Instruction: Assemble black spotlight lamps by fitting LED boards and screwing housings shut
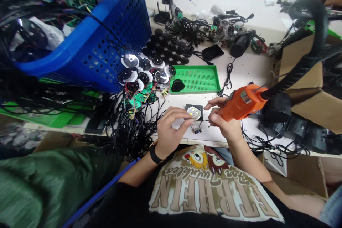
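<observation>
Between my hands a round white LED board (194,111) rests over a dark square piece (201,107) on the table. My left hand (172,126) pinches the near edge of this board with thumb and fingertips. A small circuit board on wires (197,130) lies just below it. My right hand (226,121) is wrapped round an orange power tool (242,102), whose black hose rises to the upper right. The tool's tip is hard to make out. Beyond the boards sits a green perforated tray (196,92) with small metal parts and a black heap.
A blue basket (107,42) full of electronics fills the upper left. Tangled black cables (139,128) and disc-shaped parts (143,77) lie left of my hands. Black housings (279,108) and an open cardboard box (299,74) stand at the right. More cables (192,26) lie farther back.
</observation>
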`<action>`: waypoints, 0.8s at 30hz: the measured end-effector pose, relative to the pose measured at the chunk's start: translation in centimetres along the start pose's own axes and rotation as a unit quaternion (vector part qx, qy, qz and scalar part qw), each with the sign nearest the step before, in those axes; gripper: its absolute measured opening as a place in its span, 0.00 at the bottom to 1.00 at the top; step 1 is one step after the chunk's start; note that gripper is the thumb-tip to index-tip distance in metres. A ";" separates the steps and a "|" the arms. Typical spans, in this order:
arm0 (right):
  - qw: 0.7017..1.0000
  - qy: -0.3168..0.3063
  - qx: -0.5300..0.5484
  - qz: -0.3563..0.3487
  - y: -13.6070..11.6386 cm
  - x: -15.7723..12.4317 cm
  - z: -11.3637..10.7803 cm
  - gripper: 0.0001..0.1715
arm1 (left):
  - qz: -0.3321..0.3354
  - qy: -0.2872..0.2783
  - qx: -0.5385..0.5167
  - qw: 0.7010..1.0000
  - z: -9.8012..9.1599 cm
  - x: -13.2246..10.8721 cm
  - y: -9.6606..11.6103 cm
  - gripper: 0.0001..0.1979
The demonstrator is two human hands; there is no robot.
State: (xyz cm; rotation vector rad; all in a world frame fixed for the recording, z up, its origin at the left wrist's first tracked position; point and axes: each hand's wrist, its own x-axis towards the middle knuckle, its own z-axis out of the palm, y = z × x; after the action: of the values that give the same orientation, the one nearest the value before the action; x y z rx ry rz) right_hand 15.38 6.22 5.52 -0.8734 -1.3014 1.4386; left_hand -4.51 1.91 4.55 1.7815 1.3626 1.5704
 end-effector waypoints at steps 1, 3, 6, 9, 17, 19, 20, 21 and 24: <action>1.000 0.005 -0.006 -0.002 0.0 0.0 0.1 0.22 | -0.083 -0.031 -0.063 0.994 0.2 0.0 -0.1 0.03; 0.999 0.026 -0.027 0.000 -0.1 0.1 0.3 0.21 | -0.199 -0.076 -0.154 0.965 0.4 0.0 -0.3 0.06; 0.996 0.059 -0.058 0.014 -0.1 0.3 0.5 0.20 | -0.245 -0.077 -0.197 0.946 0.5 -0.1 -0.4 0.10; 0.994 0.076 -0.073 0.023 0.0 0.3 0.6 0.20 | -0.135 -0.061 -0.099 0.984 0.7 -0.2 0.0 0.28; 0.995 0.066 -0.076 0.021 0.0 0.3 0.8 0.22 | 0.031 -0.055 0.122 0.991 0.0 0.4 -0.2 0.23; 0.993 0.100 -0.065 -0.006 0.0 0.3 0.8 0.22 | 0.001 -0.044 0.121 0.992 -0.4 0.3 -1.5 0.23; 0.992 0.115 -0.051 -0.025 0.1 0.3 0.8 0.22 | -0.014 -0.046 0.119 0.992 -0.4 0.2 -2.2 0.22; 0.990 0.128 -0.032 -0.047 0.1 0.3 0.8 0.21 | -0.029 -0.051 0.115 0.992 -0.3 0.0 -2.9 0.22; 0.982 0.147 0.024 -0.116 0.0 0.5 1.4 0.17 | -0.051 -0.080 0.095 0.991 1.0 -0.7 -4.4 0.22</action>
State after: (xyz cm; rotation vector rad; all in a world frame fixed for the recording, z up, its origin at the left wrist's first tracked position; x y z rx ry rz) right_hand 13.95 6.33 5.83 -0.8366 -1.0996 1.1083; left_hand -5.24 3.55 0.29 1.8682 1.5416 1.2520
